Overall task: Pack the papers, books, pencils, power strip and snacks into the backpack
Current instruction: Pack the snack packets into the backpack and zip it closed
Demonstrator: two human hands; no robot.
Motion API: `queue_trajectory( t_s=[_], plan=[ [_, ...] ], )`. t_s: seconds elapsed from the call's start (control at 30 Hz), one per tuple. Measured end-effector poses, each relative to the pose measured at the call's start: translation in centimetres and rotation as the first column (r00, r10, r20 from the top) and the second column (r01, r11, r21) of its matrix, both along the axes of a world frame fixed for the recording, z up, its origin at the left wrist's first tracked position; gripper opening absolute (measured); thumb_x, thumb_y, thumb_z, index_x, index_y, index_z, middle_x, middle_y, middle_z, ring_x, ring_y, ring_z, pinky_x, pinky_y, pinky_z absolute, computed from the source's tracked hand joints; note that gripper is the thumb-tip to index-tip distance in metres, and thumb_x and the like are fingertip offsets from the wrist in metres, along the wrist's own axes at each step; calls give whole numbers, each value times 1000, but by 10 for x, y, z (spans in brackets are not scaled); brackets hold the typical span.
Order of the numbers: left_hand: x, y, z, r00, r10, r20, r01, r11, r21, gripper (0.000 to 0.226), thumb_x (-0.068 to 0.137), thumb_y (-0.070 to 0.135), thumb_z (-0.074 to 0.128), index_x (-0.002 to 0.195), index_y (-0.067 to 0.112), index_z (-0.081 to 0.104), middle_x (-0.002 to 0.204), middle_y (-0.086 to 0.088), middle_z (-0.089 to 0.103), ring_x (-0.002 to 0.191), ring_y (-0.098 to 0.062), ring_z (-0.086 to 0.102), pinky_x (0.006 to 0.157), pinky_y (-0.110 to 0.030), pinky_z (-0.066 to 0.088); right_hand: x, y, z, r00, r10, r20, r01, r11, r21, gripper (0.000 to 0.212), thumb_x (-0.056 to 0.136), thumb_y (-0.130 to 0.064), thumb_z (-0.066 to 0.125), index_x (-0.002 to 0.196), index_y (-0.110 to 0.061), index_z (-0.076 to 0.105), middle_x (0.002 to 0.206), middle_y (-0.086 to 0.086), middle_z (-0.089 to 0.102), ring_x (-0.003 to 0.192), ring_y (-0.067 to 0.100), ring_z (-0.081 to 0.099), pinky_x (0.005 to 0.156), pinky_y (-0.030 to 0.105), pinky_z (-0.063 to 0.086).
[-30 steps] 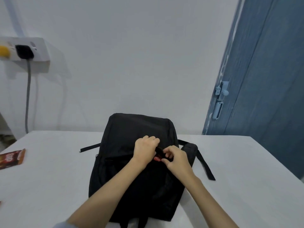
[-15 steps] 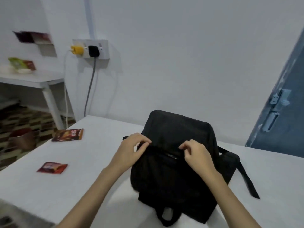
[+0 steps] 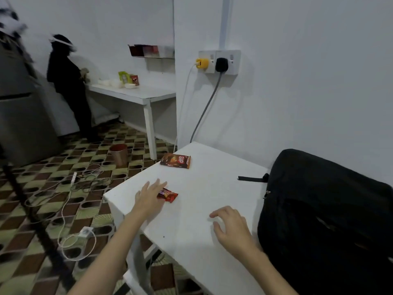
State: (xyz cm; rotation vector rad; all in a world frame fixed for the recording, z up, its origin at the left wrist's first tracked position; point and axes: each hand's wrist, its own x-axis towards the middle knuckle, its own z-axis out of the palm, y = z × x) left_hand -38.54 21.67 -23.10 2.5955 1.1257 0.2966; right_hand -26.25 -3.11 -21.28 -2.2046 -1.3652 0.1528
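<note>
Here we reach our spread left hand [image 3: 150, 195] onto the small red snack [image 3: 168, 194] at the surface's [image 3: 204, 188] near left, right hand [image 3: 231, 225] loose and empty beside the backpack [image 3: 323, 209]; next, we judge, pinching it.

The backpack [image 3: 327, 220] lies on the right part of the worktop [image 3: 191, 220], against the wall. Left of the backpack, near the worktop's far corner, lies a snack packet [image 3: 175, 160]; nearer and further left — close to the worktop's left edge — lies a small snack bar [image 3: 168, 194]. The left hand [image 3: 148, 199] sits over the bar's left end, while the right hand [image 3: 230, 225] hovers between bar and backpack. Above and left of the backpack a wall socket [image 3: 219, 61] holds two plugs.
</note>
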Motion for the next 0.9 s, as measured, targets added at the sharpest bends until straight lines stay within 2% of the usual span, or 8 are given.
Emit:
queue_trajectory(
  t_s=[0.1,0.27,0.37,0.47,0.63,0.73,0.83,0.9],
  plan=[
    [9,7,-7,995,-103,2,103,995,3,25,94,23,50,117,29,58,127,6,55,127,-21,42,104,-45,30,0,13,-3,934,-99,-343,143,984,106,19,92,-14,51,108,-22,60,108,-7,56,93,4,50,80,5,36],
    [14,4,-28,979,-134,156,100,972,211,17,97,23,45,100,15,60,104,-1,59,98,-22,53,80,-33,42,10,22,-5,736,-240,-633,394,912,114,16,91,-10,55,86,-23,62,95,1,66,73,12,57,58,7,41],
    [28,-18,-21,850,-239,469,230,970,78,20,96,11,43,84,25,48,95,-1,57,89,-19,52,84,-32,44,13,25,5,390,-175,-904,521,851,60,14,94,-19,54,96,-7,61,87,13,66,63,23,60,48,23,46],
    [51,-62,8,687,-410,599,391,904,170,15,96,15,45,87,16,57,94,6,49,90,-12,49,87,-9,34,16,18,28,92,-39,-995,538,843,17,46,94,-43,49,107,1,54,89,22,68,67,34,65,63,42,52],
    [92,-127,44,347,-671,656,613,691,383,16,91,20,49,99,16,63,104,6,48,100,-5,51,91,-11,40,29,-28,64,229,56,-972,596,781,185,33,95,-33,50,96,-3,66,86,14,68,61,22,63,52,27,46],
    [115,-170,55,175,-639,749,760,571,309,17,88,17,57,105,17,58,106,5,52,105,-9,54,90,-21,47,38,-74,71,308,81,-948,672,687,277,21,91,-9,56,110,-2,63,81,12,67,62,19,61,50,24,46],
    [130,-198,61,176,-571,802,811,546,210,23,87,24,56,107,14,56,109,5,53,108,-7,52,93,-21,45,38,-114,72,330,2,-944,788,550,277,21,88,-1,58,109,-5,61,74,11,68,59,19,61,46,24,46],
    [148,-210,58,215,-677,704,783,551,290,20,87,29,53,99,16,62,113,2,54,112,-6,46,98,-19,37,37,-144,67,336,-77,-939,846,463,265,22,88,-1,58,110,-5,61,77,12,68,59,20,61,46,24,45]
  ],
)
